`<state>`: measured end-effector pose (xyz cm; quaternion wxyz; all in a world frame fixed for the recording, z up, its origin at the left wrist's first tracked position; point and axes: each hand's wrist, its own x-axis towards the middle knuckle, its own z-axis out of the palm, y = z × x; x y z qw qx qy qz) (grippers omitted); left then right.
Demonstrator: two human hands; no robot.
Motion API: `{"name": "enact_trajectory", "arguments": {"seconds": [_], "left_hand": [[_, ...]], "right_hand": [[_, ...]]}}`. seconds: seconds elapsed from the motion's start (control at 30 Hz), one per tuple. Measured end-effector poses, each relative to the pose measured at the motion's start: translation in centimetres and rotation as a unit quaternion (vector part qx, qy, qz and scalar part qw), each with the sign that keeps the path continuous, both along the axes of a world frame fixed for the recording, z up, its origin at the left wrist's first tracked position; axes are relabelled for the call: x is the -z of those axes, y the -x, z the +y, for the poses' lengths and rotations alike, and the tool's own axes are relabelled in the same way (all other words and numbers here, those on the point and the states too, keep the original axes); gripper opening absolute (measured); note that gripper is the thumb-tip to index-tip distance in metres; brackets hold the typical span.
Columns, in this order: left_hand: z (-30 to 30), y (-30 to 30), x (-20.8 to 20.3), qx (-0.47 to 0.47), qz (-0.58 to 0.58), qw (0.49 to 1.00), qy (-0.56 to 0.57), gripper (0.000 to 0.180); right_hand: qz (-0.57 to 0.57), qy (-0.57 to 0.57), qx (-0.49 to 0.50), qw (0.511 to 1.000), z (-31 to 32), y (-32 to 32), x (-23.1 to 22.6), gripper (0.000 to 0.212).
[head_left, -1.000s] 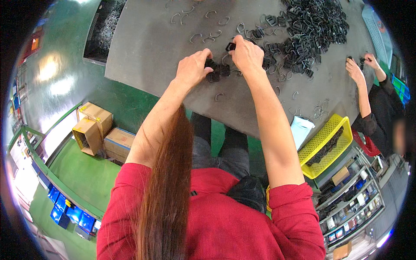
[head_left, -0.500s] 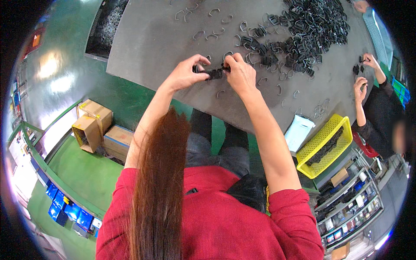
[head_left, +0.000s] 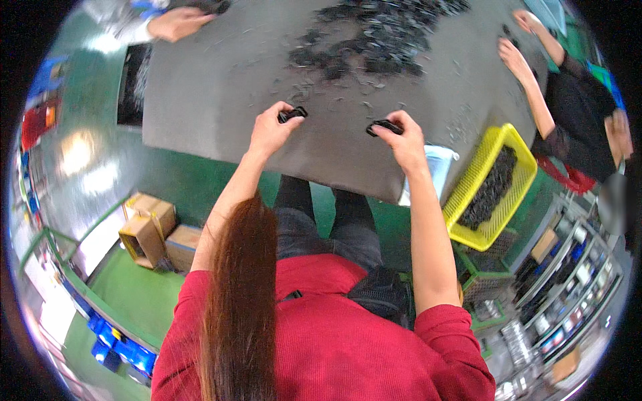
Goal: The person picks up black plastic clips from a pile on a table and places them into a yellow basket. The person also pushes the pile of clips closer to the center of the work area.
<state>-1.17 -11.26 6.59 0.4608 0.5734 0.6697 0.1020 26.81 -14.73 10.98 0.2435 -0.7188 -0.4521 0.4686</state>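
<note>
Over the near part of the grey table [head_left: 221,120], my two hands are held well apart. My left hand [head_left: 271,130] is closed, pinching a small black plastic buckle [head_left: 292,115] between thumb and fingers. On the other side, my right hand [head_left: 408,142] grips another black plastic buckle [head_left: 382,127], which points inward to the left. Beyond both hands lies a heap of black buckles [head_left: 394,40], with thin metal wire hooks scattered round its edge. Motion blurs the heap and hooks.
A yellow basket [head_left: 460,230] of black pieces stands at my right, beside a pale blue packet [head_left: 436,167]. A co-worker's hand [head_left: 179,24] reaches in at the far left; another person's hand [head_left: 515,61] works at the right. Cardboard boxes [head_left: 148,234] sit lower left.
My hands were close together at one dark piece; now they are apart, each with a buckle. The view has shifted, and a co-worker's hand now shows at the far left.
</note>
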Motion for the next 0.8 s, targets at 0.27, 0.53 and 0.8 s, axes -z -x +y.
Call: {"name": "enact_trajectory", "arguments": {"seconds": [0.27,0.53,0.8], "left_hand": [[-4.4,-32.2,-6.0,0.201,-0.31,0.928,-0.054,0.034],[-6.0,-39.9,-9.4,0.184,-0.261,0.931,-0.178,0.055],[6.2,-11.2,0.8,-0.054,0.051,0.934,-0.349,0.028]], "right_hand": [[-0.069,-0.068,0.37,0.924,-13.2,-22.5,-5.8,0.038],[-0.211,-0.048,0.348,0.912,-16.9,-32.2,-0.4,0.05],[-0.213,-0.249,-0.003,0.945,-1.0,-11.2,-2.6,0.023]]}}
